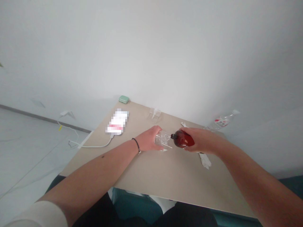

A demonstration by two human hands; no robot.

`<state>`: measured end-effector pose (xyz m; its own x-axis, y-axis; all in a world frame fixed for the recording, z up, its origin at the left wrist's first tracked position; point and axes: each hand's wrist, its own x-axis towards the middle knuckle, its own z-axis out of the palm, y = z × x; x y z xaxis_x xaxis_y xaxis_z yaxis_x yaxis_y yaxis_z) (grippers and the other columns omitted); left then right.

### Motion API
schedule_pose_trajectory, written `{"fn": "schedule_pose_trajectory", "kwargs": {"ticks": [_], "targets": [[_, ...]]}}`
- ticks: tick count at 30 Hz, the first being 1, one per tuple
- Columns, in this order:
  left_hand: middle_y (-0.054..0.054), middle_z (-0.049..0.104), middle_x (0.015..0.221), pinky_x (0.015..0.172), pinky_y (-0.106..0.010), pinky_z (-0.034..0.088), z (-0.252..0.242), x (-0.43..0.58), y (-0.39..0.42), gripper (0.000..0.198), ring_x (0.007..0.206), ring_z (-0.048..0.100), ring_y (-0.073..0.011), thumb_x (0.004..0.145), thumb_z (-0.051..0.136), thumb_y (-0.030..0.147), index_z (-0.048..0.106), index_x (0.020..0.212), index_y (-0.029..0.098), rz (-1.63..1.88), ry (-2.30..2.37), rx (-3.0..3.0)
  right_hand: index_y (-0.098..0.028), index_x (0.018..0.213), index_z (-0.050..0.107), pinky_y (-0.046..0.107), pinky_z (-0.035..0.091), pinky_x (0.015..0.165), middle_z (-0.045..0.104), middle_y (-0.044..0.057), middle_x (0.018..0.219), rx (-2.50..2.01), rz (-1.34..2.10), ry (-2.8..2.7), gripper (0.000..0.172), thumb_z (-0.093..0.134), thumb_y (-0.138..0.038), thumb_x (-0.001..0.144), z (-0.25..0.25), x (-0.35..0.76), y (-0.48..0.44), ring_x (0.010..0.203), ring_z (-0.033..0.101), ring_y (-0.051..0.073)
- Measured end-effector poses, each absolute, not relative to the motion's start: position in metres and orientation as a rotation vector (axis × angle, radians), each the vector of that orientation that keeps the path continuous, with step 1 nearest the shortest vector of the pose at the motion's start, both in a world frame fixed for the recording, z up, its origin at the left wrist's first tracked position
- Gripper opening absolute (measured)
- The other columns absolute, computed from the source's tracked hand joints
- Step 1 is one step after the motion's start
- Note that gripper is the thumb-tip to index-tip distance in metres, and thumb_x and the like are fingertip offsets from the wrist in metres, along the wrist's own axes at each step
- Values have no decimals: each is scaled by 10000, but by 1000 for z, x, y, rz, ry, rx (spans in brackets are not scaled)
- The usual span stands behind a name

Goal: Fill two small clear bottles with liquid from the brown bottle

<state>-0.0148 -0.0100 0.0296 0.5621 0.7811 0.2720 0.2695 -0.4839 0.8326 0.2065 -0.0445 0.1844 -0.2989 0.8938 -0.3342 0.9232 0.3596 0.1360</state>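
My left hand is wrapped round a clear, see-through cup above the middle of the table. In my right hand is a dark red-brown bottle, tipped onto its side. The bottle's neck points left, close to the mouth of the cup. Whether liquid is flowing between them I cannot tell. A crumpled white tissue lies on the table just below my right wrist, partly covered by it.
Along the wall edge of the table are a small green case, a clear plastic piece and a clear labelled bottle. A phone lies at the left, its white cable running off the table's left edge.
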Motion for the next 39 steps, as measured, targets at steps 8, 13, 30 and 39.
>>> {"fn": "schedule_pose_trajectory", "kwargs": {"ticks": [8,13,30,39], "targets": [[-72,583,1075,909,-452,488,31,-15,-9,666,995,595,-262,606,840,398,477,1125,193,842,831,2010,-317,1217,566,333,468,684,713,56,1108,1597,-137,2275,547,705,-399,695,184,207,-44,920,685,287],[-79,585,1074,904,-456,491,29,-15,-9,664,1007,595,-273,609,840,392,475,1124,186,848,819,2026,-321,1207,559,343,471,686,708,48,1113,1587,-122,2279,536,693,-414,697,184,207,-45,926,682,292],[-74,592,1071,919,-440,489,30,-16,-10,652,1007,599,-267,615,829,404,468,1118,199,837,830,2015,-318,1190,559,341,473,678,712,53,1097,1593,-128,2271,526,703,-423,696,186,205,-45,914,683,288],[-74,584,1072,922,-436,486,31,-16,-10,649,1017,594,-267,619,827,399,463,1115,190,835,832,2032,-313,1184,561,349,480,697,711,58,1092,1594,-141,2267,518,701,-409,695,185,205,-44,912,683,290]]}}
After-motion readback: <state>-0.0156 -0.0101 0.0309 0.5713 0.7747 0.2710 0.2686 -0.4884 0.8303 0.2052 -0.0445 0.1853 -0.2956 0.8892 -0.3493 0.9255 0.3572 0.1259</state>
